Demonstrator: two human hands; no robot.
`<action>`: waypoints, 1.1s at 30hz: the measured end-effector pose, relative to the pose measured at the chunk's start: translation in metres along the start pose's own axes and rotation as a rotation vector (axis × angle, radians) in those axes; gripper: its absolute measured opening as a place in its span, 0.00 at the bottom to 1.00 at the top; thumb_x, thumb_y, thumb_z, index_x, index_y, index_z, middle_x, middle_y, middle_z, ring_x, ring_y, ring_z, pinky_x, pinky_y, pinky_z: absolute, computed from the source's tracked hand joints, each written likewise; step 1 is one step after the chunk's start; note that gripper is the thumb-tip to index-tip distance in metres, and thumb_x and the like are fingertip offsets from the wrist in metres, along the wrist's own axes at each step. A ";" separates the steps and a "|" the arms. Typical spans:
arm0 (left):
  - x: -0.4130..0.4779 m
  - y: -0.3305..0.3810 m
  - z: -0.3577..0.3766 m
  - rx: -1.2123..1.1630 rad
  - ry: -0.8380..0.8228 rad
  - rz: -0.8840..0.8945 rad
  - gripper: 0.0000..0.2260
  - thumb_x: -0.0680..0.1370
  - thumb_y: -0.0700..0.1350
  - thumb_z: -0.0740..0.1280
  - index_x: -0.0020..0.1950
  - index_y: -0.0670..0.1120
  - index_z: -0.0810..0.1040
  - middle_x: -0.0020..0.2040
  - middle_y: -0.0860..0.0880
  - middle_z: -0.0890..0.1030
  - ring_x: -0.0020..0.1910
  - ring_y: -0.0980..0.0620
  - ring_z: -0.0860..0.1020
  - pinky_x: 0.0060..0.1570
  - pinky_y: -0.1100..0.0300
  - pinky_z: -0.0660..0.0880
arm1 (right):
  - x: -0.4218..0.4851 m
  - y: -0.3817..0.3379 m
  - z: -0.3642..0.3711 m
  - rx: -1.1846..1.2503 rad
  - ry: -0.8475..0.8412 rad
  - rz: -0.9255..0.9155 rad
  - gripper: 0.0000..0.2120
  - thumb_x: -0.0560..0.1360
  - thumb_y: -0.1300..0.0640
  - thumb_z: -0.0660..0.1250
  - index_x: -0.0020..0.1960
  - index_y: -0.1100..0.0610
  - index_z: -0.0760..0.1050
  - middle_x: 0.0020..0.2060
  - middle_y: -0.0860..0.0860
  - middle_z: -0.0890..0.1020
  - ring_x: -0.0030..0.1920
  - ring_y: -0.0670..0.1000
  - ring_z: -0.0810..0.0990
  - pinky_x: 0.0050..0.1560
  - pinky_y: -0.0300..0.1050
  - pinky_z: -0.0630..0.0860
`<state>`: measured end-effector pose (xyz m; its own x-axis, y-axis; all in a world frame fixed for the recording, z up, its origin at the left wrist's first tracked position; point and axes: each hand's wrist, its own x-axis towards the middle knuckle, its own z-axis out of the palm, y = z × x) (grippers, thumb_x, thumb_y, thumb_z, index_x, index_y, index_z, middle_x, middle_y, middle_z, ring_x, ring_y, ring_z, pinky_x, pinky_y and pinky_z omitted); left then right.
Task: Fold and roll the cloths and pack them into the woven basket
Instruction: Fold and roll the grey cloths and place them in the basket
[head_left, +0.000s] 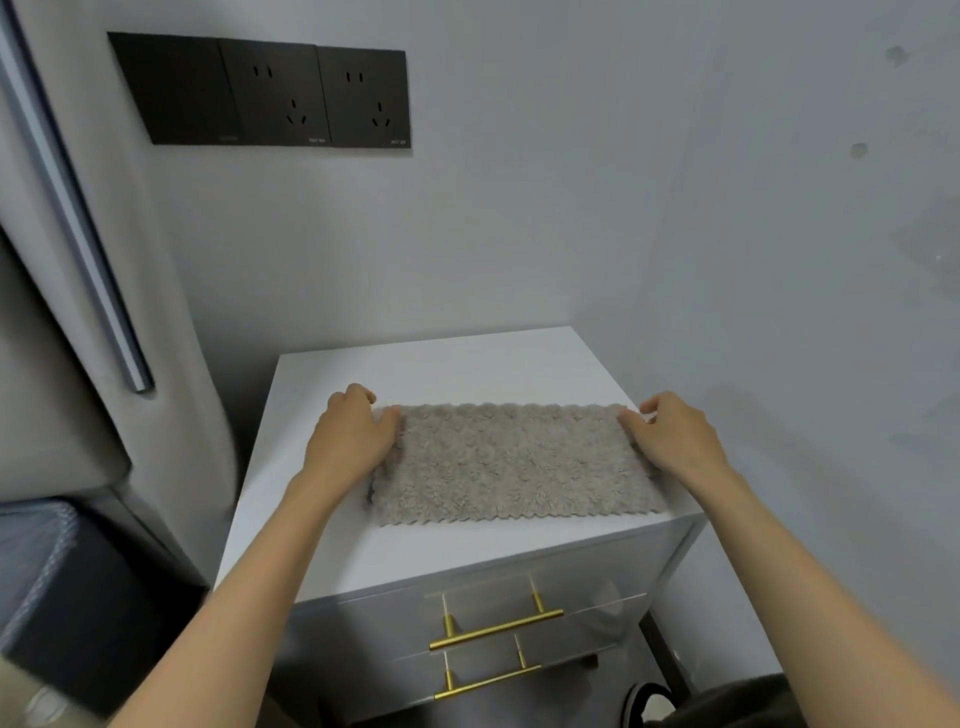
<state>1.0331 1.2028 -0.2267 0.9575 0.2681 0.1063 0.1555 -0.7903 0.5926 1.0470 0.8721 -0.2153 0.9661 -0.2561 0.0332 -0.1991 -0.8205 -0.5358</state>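
Note:
A beige fluffy cloth (511, 462) with scalloped edges lies flat as a wide strip on top of a white bedside cabinet (415, 551). My left hand (353, 431) pinches the cloth's far left corner, fingers curled over the edge. My right hand (675, 436) pinches the far right corner in the same way. Both hands rest on the cloth's short ends. No woven basket is in view.
The cabinet stands against a grey wall and has two drawers with gold bar handles (496, 629). A grey padded headboard (78, 312) and bed edge lie to the left. Black wall sockets (260, 93) sit above. A dark shoe (649, 701) is on the floor at the lower right.

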 end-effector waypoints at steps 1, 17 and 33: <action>-0.002 -0.001 -0.001 0.042 -0.009 0.007 0.16 0.79 0.56 0.61 0.53 0.43 0.73 0.47 0.47 0.76 0.44 0.48 0.76 0.40 0.57 0.70 | -0.001 0.001 -0.001 -0.071 -0.018 0.019 0.19 0.78 0.42 0.59 0.52 0.58 0.74 0.47 0.54 0.81 0.49 0.58 0.78 0.47 0.48 0.73; -0.008 0.014 -0.001 -0.314 0.007 -0.024 0.11 0.81 0.50 0.58 0.47 0.43 0.66 0.39 0.48 0.73 0.35 0.52 0.69 0.32 0.57 0.64 | -0.023 -0.009 -0.006 0.080 0.103 -0.144 0.15 0.81 0.46 0.55 0.48 0.59 0.67 0.38 0.52 0.76 0.38 0.54 0.75 0.33 0.47 0.67; -0.018 0.008 0.006 0.240 0.070 0.032 0.16 0.80 0.52 0.60 0.62 0.46 0.63 0.41 0.48 0.75 0.39 0.46 0.74 0.33 0.56 0.65 | -0.025 0.001 0.013 -0.275 0.075 -0.079 0.16 0.82 0.47 0.54 0.55 0.59 0.69 0.47 0.56 0.79 0.46 0.59 0.77 0.41 0.47 0.70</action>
<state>1.0187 1.1885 -0.2286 0.9450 0.2718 0.1819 0.1868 -0.9051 0.3819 1.0248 0.8844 -0.2273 0.9675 -0.2145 0.1335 -0.1706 -0.9444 -0.2810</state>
